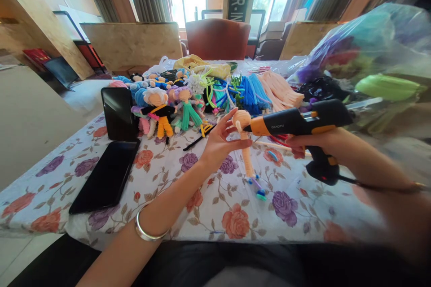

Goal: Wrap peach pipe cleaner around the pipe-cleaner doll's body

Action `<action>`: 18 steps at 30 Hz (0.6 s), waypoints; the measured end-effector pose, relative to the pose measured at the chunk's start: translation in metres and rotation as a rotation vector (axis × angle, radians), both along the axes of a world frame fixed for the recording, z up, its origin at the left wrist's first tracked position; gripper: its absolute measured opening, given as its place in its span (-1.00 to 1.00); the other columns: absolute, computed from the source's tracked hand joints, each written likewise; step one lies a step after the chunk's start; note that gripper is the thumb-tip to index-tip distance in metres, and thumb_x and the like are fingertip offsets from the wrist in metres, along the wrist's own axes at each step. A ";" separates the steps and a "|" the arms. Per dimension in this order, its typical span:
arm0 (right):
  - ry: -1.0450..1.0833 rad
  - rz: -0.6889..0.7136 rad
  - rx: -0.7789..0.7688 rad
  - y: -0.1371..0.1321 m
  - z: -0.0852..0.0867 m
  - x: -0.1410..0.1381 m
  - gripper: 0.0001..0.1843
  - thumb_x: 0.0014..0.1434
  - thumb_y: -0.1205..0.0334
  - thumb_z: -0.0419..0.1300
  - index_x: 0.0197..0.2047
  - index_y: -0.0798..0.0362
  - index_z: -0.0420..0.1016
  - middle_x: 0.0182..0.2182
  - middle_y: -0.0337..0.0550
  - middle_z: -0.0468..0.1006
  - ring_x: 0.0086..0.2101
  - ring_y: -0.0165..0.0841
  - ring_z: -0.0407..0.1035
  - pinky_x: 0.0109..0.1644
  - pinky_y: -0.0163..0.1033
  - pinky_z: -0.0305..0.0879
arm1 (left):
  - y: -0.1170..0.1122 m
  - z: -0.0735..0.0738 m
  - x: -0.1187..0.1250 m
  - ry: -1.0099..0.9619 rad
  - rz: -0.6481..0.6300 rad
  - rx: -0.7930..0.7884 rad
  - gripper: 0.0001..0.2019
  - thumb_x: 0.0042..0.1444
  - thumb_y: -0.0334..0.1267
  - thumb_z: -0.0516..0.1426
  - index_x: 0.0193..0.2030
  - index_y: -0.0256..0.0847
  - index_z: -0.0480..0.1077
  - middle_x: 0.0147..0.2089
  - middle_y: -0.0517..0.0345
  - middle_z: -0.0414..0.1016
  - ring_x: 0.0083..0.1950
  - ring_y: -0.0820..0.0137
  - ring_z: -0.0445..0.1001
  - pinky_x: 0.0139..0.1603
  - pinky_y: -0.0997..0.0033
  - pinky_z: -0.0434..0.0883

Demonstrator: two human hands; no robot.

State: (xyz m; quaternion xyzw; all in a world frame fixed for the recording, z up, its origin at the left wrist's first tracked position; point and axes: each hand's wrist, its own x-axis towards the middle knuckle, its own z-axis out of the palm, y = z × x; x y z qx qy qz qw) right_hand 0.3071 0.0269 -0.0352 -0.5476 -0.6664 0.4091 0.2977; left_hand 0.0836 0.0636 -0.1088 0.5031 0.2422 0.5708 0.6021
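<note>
Between the fingers and thumb of my left hand is a peach pipe-cleaner doll, its round head up and its long narrow body hanging down. My right hand grips a black and orange glue gun. The gun's nozzle points left and meets the doll just under the head; whether it touches cannot be made out. A clear glue stick sticks out of the gun's back end. Below the doll's lower end lie small blue, purple and green bits on the flowered tablecloth.
Finished pipe-cleaner dolls crowd the back left, beside a black phone propped upright and a black tablet-like slab lying flat. Bundles of blue and peach pipe cleaners lie behind. A clear plastic bag bulges at right.
</note>
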 end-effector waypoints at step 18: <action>0.022 0.004 -0.048 0.000 -0.001 -0.001 -0.72 -0.15 0.18 0.25 -0.74 0.06 0.29 -0.76 -0.30 0.31 -0.66 -0.47 0.20 -0.53 -0.31 0.09 | 0.001 -0.001 0.000 0.002 0.012 0.024 -0.25 -0.37 -0.39 0.44 0.05 0.19 0.44 0.07 0.21 0.46 0.07 0.22 0.39 0.11 0.06 0.33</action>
